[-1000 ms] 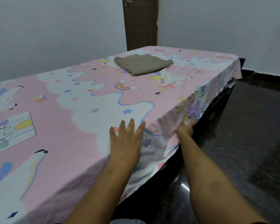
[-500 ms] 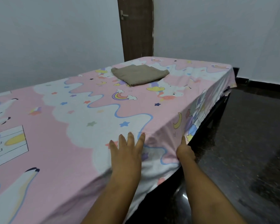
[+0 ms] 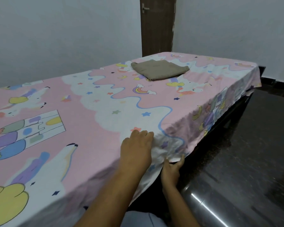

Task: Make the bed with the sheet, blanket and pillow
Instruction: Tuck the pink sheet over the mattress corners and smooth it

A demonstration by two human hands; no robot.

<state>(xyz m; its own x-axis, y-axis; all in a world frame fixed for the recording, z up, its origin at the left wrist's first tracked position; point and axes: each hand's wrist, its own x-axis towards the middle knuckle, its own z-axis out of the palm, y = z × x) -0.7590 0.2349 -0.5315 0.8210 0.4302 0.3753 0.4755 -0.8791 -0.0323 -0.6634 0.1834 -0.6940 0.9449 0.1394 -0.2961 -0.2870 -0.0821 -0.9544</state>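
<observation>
Sheet [image 3: 105, 115] tucking at the side edge of the bed [image 3: 233, 112]: my left hand [image 3: 136, 149] presses it flat, my right hand [image 3: 172, 169] pinches its hem. Next, I judge, that hem needs pushing under.

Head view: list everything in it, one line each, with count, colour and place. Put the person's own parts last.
sheet: one, pink and white with a cartoon print, spread over the whole bed and hanging down its near side
folded blanket: one, olive-brown, lying on the sheet near the far end
bed frame: one, dark, showing under the sheet's hanging edge
door: one, brown, shut, behind the far end of the bed
walls: two, pale grey, meeting beside the door
floor: one, dark and glossy, right of the bed
left hand: one, pressing on the sheet at the bed's near edge
right hand: one, below the edge, pinching the sheet's hem
</observation>
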